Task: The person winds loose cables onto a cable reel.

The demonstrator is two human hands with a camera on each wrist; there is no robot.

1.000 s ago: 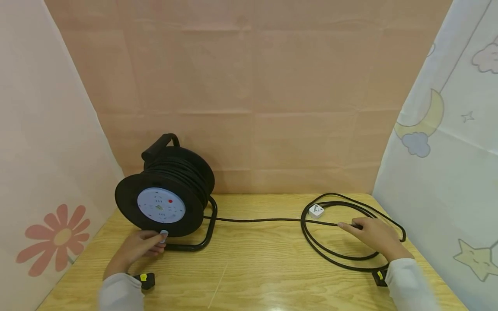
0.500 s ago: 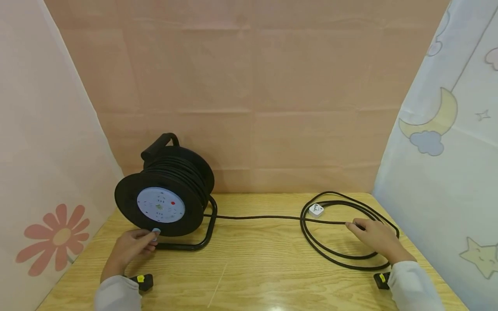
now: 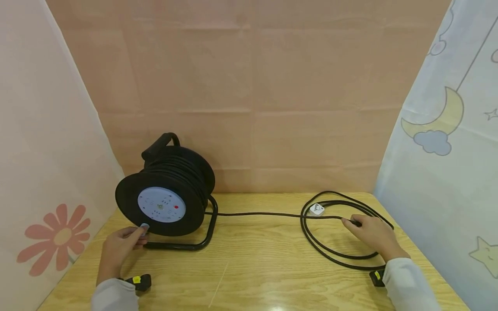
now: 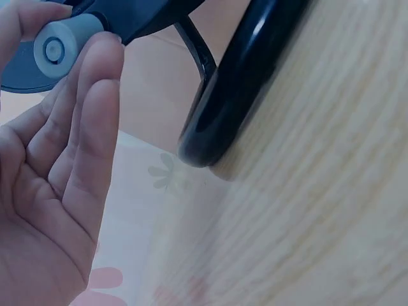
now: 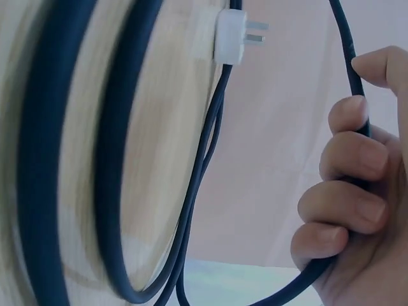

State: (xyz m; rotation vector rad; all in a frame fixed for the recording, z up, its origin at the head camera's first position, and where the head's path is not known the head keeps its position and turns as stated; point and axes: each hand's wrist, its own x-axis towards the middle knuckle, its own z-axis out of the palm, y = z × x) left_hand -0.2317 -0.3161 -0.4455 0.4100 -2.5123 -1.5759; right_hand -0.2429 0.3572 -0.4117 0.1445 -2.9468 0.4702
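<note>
A black cable reel (image 3: pixel 128 190) with a pale round socket panel (image 3: pixel 161 204) stands on its tubular frame at the left of the table. At the reel's lower rim, my left hand (image 3: pixel 118 248) pinches its grey crank knob (image 4: pixel 64 46) between thumb and fingertips. Black cable (image 3: pixel 260 213) runs from the reel across to my right hand (image 3: pixel 375 235). In the right wrist view, that hand's fingers curl round the cable (image 5: pixel 347 38), with the thumb against it. Loose loops of cable (image 5: pixel 115 159) lie beneath and beside the right hand.
A white plug (image 3: pixel 317 210) with metal pins lies inside the cable loops. The reel's carrying handle (image 3: pixel 155 147) rises near the back cloth (image 3: pixel 249 108). Patterned cloths flank the wooden table (image 3: pixel 249 268) on both sides.
My left hand has moved left and slightly up with the knob, and the reel has turned clockwise. The outer cable loop's right side has drawn inward; my right hand stays over the loops.
</note>
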